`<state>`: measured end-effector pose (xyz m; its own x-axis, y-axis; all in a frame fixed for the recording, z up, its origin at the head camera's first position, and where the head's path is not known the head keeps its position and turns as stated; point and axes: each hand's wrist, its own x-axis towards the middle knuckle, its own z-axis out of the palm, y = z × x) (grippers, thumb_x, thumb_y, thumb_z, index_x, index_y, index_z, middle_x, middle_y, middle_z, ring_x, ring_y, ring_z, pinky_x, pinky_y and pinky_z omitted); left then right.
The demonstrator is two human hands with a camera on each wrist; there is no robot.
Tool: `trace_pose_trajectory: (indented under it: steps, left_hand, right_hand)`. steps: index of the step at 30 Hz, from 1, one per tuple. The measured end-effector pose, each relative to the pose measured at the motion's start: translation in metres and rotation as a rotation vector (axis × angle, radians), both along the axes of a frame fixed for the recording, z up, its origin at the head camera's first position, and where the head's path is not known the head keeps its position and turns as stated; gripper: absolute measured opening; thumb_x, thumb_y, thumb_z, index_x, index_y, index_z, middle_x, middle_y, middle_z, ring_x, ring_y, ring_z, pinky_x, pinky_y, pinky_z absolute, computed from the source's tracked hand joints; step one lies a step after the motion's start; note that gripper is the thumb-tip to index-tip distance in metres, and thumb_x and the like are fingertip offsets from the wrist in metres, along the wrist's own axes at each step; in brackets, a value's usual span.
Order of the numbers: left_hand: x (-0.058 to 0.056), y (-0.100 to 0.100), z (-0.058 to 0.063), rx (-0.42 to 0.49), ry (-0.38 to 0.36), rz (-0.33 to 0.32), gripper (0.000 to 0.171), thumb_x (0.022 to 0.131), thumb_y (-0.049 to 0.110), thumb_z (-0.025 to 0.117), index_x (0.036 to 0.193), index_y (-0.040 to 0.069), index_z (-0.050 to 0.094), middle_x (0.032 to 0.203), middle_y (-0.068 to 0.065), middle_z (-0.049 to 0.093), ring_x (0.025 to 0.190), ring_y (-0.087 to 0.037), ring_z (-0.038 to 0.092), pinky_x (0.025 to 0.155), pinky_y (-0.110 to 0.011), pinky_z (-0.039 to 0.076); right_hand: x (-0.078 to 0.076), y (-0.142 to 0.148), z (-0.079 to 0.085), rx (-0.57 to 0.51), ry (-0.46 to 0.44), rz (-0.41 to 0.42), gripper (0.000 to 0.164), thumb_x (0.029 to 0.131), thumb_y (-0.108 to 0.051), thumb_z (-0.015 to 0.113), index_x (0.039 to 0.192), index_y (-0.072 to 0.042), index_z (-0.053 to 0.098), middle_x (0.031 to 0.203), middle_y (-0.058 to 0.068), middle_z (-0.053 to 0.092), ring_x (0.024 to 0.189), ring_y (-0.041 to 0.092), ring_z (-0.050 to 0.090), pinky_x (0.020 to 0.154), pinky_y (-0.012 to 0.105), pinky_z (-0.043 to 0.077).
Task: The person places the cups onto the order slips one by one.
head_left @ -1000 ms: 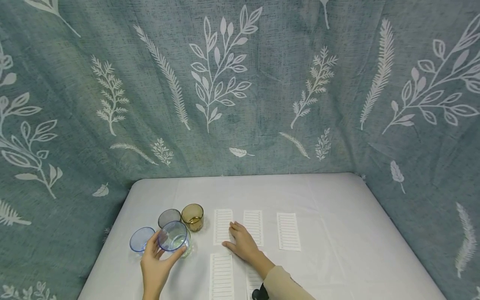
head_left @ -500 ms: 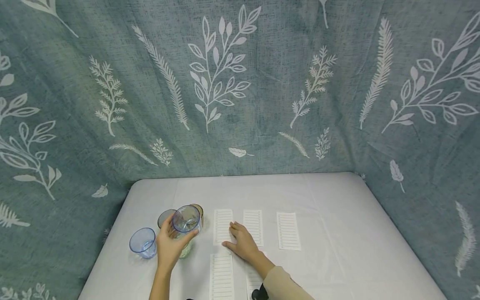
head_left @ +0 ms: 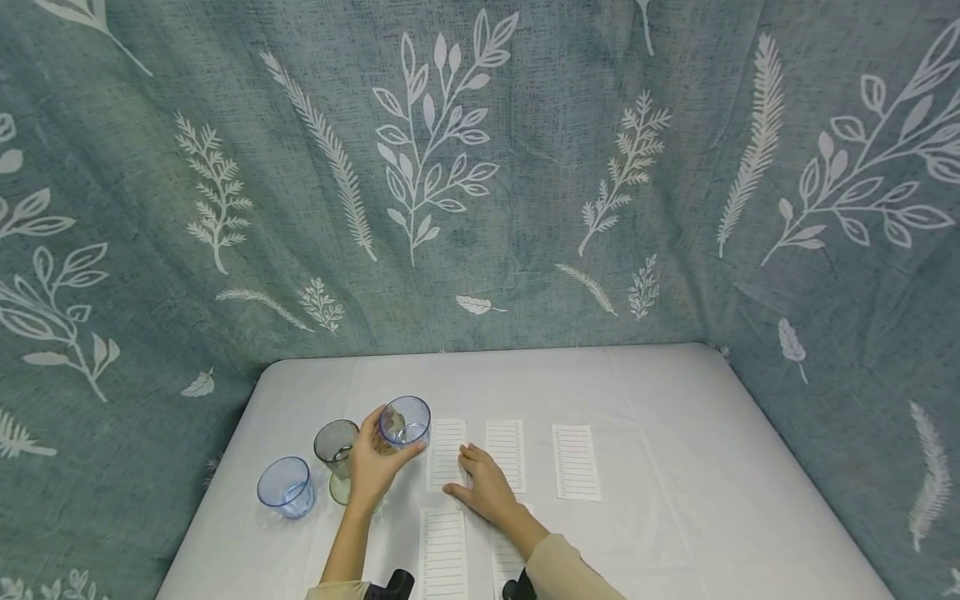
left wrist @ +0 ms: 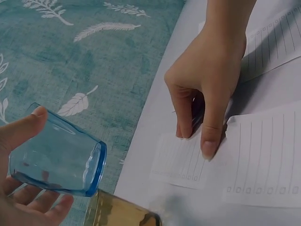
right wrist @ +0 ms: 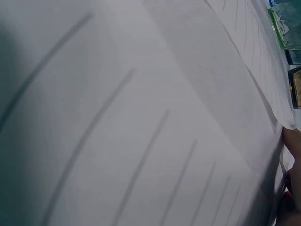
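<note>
My left hand (head_left: 372, 468) grips a clear blue tumbler (left wrist: 63, 153) from the side, thumb on one side and fingers along the other. In the head view this tumbler (head_left: 405, 423) is raised above the table, its rim overlapping the left edge of a lined paper slip (head_left: 447, 471). Just below it in the left wrist view stands an amber glass (left wrist: 115, 214), mostly hidden in the head view. My right hand (head_left: 491, 490) touches the slip with thumb and fingertips, fingers pointing down onto the paper (left wrist: 181, 160).
Left of my left hand stand another blue glass (head_left: 287, 489), a grey glass (head_left: 335, 446) and a green glass (head_left: 339, 488), partly hidden. More lined slips (head_left: 576, 462) lie on the white tablecloth (head_left: 675, 417). A patterned green curtain (head_left: 525, 250) hangs around the table.
My left hand has carried the blue tumbler right and away from me, from over the green glass past the grey one toward the slips. My right hand has stayed in place.
</note>
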<state>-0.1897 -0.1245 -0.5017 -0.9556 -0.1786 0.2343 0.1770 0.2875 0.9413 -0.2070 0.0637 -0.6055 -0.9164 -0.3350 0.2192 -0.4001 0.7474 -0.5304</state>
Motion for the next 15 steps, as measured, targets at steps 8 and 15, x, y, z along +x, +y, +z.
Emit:
trace_pose_trajectory:
  steps: [8, 15]
  left_hand:
    - [-0.017, 0.012, -0.010, 0.038, 0.006, -0.011, 0.083, 0.068, 0.008, 0.084, 0.135, -0.010, 0.039, 0.133, -0.030, 0.045, 0.123, -0.045, 0.045, 0.101, -0.048, 0.042]
    - [-0.025, 0.020, -0.021, 0.049, -0.015, -0.030, 0.084, 0.067, 0.007, 0.084, 0.136, -0.009, 0.038, 0.137, -0.030, 0.042, 0.126, -0.047, 0.041, 0.104, -0.052, 0.037]
  right_hand:
    - [-0.002, 0.001, -0.002, -0.003, 0.006, -0.006, 0.059, 0.080, -0.036, 0.073, 0.118, 0.008, 0.060, 0.132, 0.019, 0.054, 0.127, 0.033, 0.045, 0.105, 0.045, 0.039]
    - [-0.003, 0.002, -0.003, -0.009, 0.028, 0.005, 0.059, 0.080, -0.037, 0.073, 0.117, 0.008, 0.061, 0.131, 0.019, 0.055, 0.126, 0.034, 0.047, 0.104, 0.045, 0.040]
